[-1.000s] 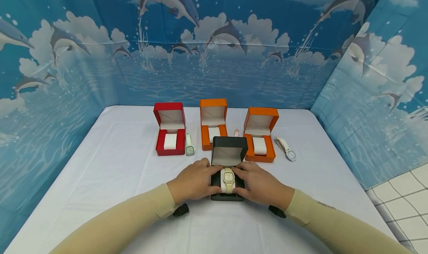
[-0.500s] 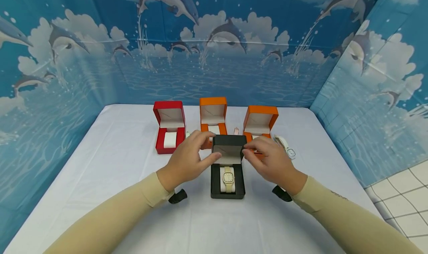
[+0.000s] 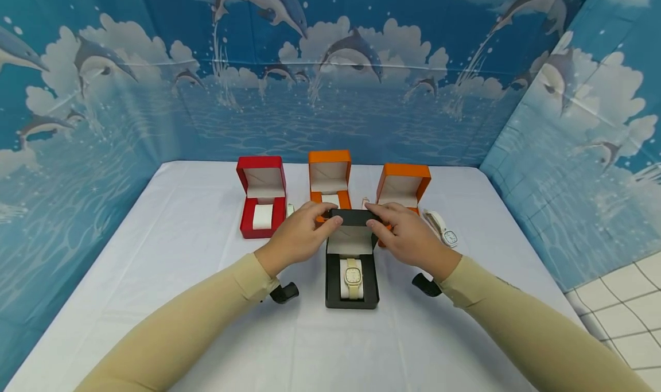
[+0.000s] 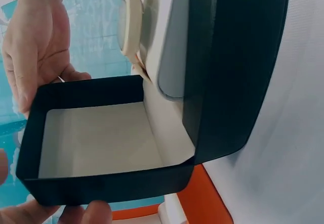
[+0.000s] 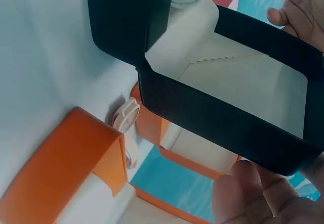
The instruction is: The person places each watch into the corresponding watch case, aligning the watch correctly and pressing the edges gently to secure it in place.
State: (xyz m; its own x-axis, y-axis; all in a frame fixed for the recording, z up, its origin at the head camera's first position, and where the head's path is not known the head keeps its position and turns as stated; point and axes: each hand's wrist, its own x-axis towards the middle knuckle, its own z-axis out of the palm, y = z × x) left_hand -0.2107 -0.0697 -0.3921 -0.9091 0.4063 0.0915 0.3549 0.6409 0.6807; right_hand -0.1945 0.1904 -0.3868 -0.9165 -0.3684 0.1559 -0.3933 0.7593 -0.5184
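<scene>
A black watch box [image 3: 331, 286] stands on the white table with its lid [image 3: 353, 217] raised. Inside, a cream watch [image 3: 353, 276] wraps a white cushion. My left hand [image 3: 294, 237] holds the lid's left corner, thumb in front and fingers behind. At the opposite corner my right hand [image 3: 413, 240] grips the lid likewise. The left wrist view shows left fingertips [image 4: 97, 214] against the lid's dark outer side and the watch [image 4: 130, 27] in profile. Right fingertips [image 5: 230, 193] press the lid's outer side in the right wrist view.
Behind stand a red watch box [image 3: 248, 220] and two orange boxes [image 3: 329, 158] [image 5: 66, 158], lids raised, white cushions inside. A white watch [image 3: 448, 237] lies at right, a pink watch [image 5: 126, 115] between the orange boxes. A dolphin-print curtain [image 3: 330, 116] encloses the back.
Both hands have left the cushion area in the box base, moved up and away from me, and taken hold of the lid's upper corners. The box stays in place.
</scene>
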